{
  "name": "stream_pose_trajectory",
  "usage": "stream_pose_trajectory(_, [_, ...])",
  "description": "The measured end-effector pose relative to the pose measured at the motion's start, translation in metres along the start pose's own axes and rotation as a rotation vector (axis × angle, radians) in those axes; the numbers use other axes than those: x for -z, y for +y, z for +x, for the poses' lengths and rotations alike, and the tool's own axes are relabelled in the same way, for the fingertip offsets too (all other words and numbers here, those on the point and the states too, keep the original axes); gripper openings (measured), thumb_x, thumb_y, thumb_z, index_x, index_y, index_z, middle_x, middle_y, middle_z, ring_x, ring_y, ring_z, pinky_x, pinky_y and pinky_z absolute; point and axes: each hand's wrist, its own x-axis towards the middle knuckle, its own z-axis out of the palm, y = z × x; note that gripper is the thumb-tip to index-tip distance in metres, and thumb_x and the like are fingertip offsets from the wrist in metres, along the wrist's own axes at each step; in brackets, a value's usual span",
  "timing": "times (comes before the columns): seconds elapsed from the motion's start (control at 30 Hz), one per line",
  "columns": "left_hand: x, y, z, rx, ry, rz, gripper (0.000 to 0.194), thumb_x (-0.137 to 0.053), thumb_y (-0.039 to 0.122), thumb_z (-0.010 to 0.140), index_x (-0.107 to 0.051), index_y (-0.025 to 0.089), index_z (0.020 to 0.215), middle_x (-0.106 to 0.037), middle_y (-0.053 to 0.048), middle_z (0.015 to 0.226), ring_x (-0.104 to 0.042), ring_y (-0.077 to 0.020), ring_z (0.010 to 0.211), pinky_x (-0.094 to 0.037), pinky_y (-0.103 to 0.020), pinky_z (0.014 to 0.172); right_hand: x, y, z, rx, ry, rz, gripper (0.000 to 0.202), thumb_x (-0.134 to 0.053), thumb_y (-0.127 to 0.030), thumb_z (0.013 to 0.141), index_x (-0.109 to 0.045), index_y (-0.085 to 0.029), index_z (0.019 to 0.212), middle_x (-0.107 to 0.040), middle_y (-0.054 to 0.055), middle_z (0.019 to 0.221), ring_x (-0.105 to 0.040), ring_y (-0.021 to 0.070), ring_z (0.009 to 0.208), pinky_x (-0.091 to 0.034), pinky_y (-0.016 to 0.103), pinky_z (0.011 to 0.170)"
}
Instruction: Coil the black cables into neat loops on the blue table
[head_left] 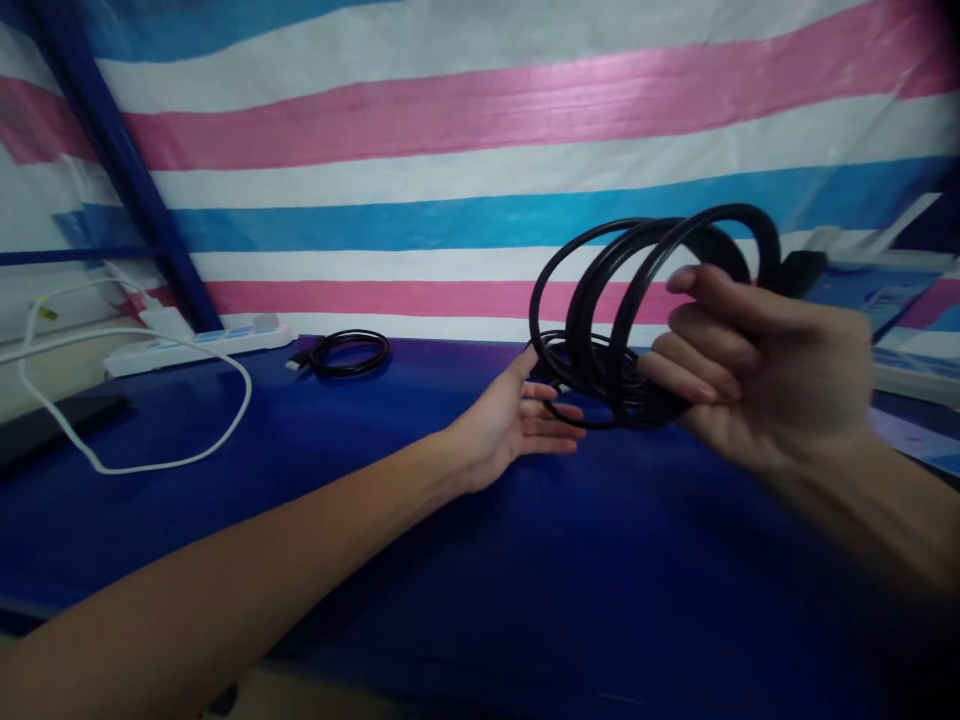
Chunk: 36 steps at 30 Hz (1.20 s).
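A thick black cable point(581, 300), wound in several loose loops, hangs in front of me with its dark plug end point(804, 272) sticking out beyond my knuckles. My right hand point(772, 360) is closed around the coil and holds it above the table. Palm sideways, my left hand point(517, 425) reaches in from the left with its fingers stretched out. Its fingertips come near the lower left loops; whether they touch, I cannot tell. Behind the held loops, more thin black cable point(553, 340) shows, partly hidden by the loops and my left hand.
On the blue table point(450, 600), a small black USB cable coil point(349, 355) lies at the back. A white power strip point(202, 345), a white cord point(244, 395) and a flat black object point(67, 425) are at left. A striped sheet point(450, 180) hangs behind.
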Motion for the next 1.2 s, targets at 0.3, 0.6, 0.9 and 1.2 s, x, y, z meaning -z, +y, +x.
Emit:
stream_pose_trajectory(0.3, [-0.005,0.022,-0.008,-0.338,0.067,-0.264,0.019,-0.059,0.032,0.08,-0.054,0.014,0.079,-0.055,-0.001,0.07,-0.055,-0.0102,0.062,-0.044,-0.024,0.064,0.011,0.037,0.016,-0.204,0.093,-0.152,0.013,-0.06,-0.021,0.08,-0.052,-0.017,0.071,-0.019,-0.011,0.042,-0.015,0.004,0.036,-0.033,0.018,0.039])
stream_pose_trajectory(0.6, [0.002,0.021,-0.007,-0.334,-0.051,0.119,0.02,-0.063,0.027,0.076,-0.049,0.014,0.068,-0.052,0.003,0.059,-0.054,-0.0076,0.052,-0.045,-0.024,0.062,0.021,0.047,0.022,-0.104,-0.023,-0.455,0.043,-0.064,-0.022,0.076,-0.05,-0.019,0.116,-0.04,-0.01,0.043,-0.038,0.0083,0.035,-0.045,0.025,0.044])
stream_pose_trajectory(0.9, [-0.016,0.034,-0.025,-0.482,-0.028,0.381,0.027,-0.066,0.023,0.071,-0.05,0.019,0.092,-0.055,0.005,0.059,-0.043,-0.0044,0.04,-0.037,-0.02,0.045,0.013,0.044,0.014,0.139,-0.205,-0.75,0.047,-0.054,-0.025,0.082,-0.045,-0.025,0.127,-0.06,-0.001,0.069,-0.059,0.0172,0.063,-0.049,0.033,0.062])
stream_pose_trajectory(1.2, [-0.017,0.021,-0.019,-0.41,-0.019,0.46,0.003,-0.049,0.017,0.073,-0.048,0.019,0.074,-0.051,0.004,0.052,-0.054,-0.0103,0.043,-0.045,-0.022,0.043,0.013,0.04,0.007,0.348,0.151,-1.158,0.028,-0.055,-0.019,0.073,-0.04,-0.022,0.097,-0.057,0.0,0.066,-0.051,0.0155,0.05,-0.035,0.027,0.048])
